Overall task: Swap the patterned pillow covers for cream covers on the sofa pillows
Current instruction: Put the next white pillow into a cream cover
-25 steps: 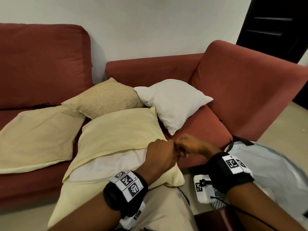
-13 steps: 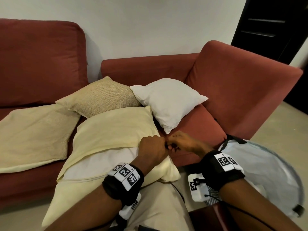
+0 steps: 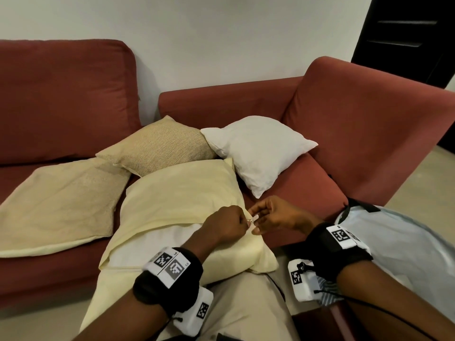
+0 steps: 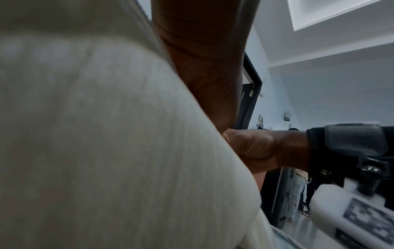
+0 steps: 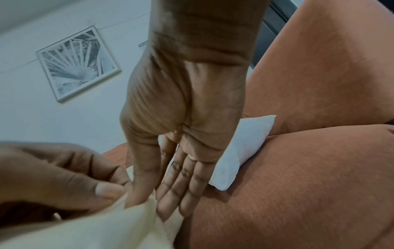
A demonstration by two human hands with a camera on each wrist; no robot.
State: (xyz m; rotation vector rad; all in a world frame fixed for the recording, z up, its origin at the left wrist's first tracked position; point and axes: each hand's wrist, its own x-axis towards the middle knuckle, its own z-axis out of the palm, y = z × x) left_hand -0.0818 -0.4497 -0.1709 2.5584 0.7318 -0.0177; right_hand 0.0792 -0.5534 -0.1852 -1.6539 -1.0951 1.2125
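A pillow in a cream cover (image 3: 182,193) lies across my lap and the sofa's front edge, and its white insert (image 3: 157,242) shows at the open side. My left hand (image 3: 229,222) grips the cover's right corner in a fist. My right hand (image 3: 256,219) pinches the cover's edge there between thumb and forefinger, at a small metal zip pull (image 3: 251,220). The right wrist view shows the thumb of my right hand (image 5: 147,198) on the cream cover (image 5: 95,227), with my left hand (image 5: 64,176) beside it. Cream cloth (image 4: 106,134) fills the left wrist view.
On the red sofa (image 3: 357,134) lie a bare white pillow (image 3: 258,153), a tan textured pillow (image 3: 157,146) and a flat cream cover (image 3: 64,200). A pale blue bag (image 3: 406,247) sits on the floor at right. A dark door (image 3: 406,33) stands behind the armrest.
My hands were pressed together at the cover's corner. Now the right hand has drawn slightly to the right, and the zip pull shows between them.
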